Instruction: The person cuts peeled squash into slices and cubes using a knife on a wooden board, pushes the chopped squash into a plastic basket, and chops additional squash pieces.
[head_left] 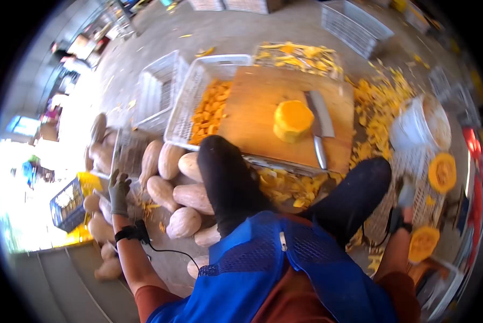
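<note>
My left hand (119,192), in a grey glove, is raised beside the pile of whole pumpkins (183,222), fingers apart and nothing in them. Blurred by motion, my right hand (406,194) hovers over a crate at the right, near a cut pumpkin half (442,172); its fingers cannot be made out. A peeled orange pumpkin piece (293,121) stands on the wooden cutting board (252,99) in front of my knees. Right of it lies a cleaver (320,116), its handle pointing towards me.
A white crate (192,70) holds orange pumpkin cubes (209,113). Another white crate (150,91) stands to its left. Peelings (381,102) cover the floor near a white bucket (414,129). A second pumpkin half (424,243) lies at the right.
</note>
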`<state>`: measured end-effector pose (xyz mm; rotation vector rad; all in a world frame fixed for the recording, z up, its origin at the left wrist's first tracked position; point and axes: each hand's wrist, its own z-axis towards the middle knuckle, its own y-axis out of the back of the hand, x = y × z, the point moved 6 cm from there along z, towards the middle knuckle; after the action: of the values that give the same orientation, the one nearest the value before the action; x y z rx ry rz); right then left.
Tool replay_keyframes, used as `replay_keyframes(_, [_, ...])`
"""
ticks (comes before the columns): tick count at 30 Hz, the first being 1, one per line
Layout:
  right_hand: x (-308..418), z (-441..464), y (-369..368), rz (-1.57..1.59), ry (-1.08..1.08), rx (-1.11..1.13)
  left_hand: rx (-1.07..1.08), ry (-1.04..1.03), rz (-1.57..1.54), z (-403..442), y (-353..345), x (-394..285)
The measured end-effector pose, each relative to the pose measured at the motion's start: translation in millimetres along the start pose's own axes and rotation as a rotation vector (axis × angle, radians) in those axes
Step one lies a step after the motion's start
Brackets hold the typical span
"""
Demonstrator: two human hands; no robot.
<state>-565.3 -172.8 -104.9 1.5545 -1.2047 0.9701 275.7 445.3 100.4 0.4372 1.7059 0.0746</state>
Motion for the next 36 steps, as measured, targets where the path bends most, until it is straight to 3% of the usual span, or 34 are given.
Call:
replay_keyframes(1, [83,-26,-34,-0.012,0.045,-0.071,0.112,-0.059,0.069,1,-50,-27])
replay_keyframes(2, [135,-32,-59,-0.036,0.104,-0.084,0.243,-0.540,0.443,1,-105,-64])
replay_keyframes(4, [202,-55,-118,-0.229,0.400,-0.042,0.458,-0.675,0.432,-5,-200,-94])
replay_keyframes(5, [213,-61,-143,-0.306,0.499,0.014,0.538,-0.283,0.082,-9,-249,-93])
replay_keyframes(6, [213,-72,-173,-0.375,0.580,0.060,0.618,-0.297,0.097,-25,-297,-103])
replay_keyframes(7, [203,-86,-208,-0.433,0.368,0.159,0.697,-0.311,0.107,-43,-342,-107])
replay_keyframes(8, [184,-91,-240,-0.582,0.538,0.207,0.783,-0.395,0.146,-62,-386,-107])
replay_keyframes(9, [155,-94,-270,-0.816,0.498,0.253,0.865,-0.481,0.182,-81,-425,-105])
replay_keyframes(10, [144,-107,-295,-0.782,0.626,0.193,0.936,-0.471,0.210,-98,-460,-95])
replay_keyframes(11, [142,-119,-317,-0.960,0.457,0.332,1.004,-0.459,0.242,-114,-488,-84])
replay_keyframes(13, [119,-124,-346,-1.015,0.504,0.345,0.940,-0.779,0.242,-139,-526,-73])
replay_keyframes(16, [105,-125,-360,-1.035,0.580,0.249,0.819,-0.627,0.106,-142,-542,-44])
replay_keyframes(19, [111,-119,-354,-0.968,0.434,0.254,0.751,-0.436,-0.159,-146,-539,-34])
replay_keyframes(22, [144,-123,-324,-0.687,0.308,0.170,0.681,-0.367,-0.188,-145,-538,-28])
replay_keyframes(26, [177,-160,-293,-0.298,0.340,0.199,0.632,-0.380,-0.189,-147,-535,-32])
replay_keyframes(28, [191,-189,-287,-0.286,0.472,0.248,0.657,-0.275,-0.208,-147,-536,-30])
replay_keyframes(29, [194,-200,-286,-0.290,0.440,0.266,0.666,-0.224,-0.218,-147,-536,-29])
replay_keyframes(32, [194,-219,-291,-0.293,0.362,0.296,0.626,-0.381,-0.208,-142,-539,-27])
replay_keyframes(36, [193,-226,-296,-0.373,0.365,0.287,0.678,-0.274,-0.287,-145,-539,-26])
